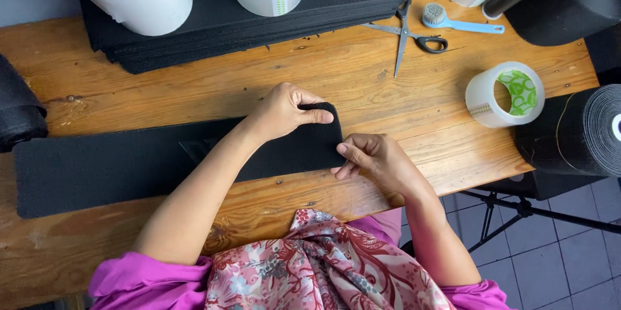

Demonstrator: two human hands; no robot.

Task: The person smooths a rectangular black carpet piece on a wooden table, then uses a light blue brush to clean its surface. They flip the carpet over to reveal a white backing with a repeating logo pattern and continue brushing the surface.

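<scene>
Two hands on one black felt strip (129, 164), lying along the near tabletop (362, 83) | your left hand (283, 113) pinches its right end, thumb on top | your right hand (375, 158) grips the end's near corner | scissors (407, 32), tape roll (504, 94) far right.

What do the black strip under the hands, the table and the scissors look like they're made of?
Black strip: apparently felt or a similar dense fabric, matte and fuzzy, with no shine. The left hand pinches its end; the right hand touches its corner.
Table: wooden planks, with visible grain and knots, slightly glossy.
Scissors: shiny blades, likely metal; dark handles, probably plastic.
</scene>
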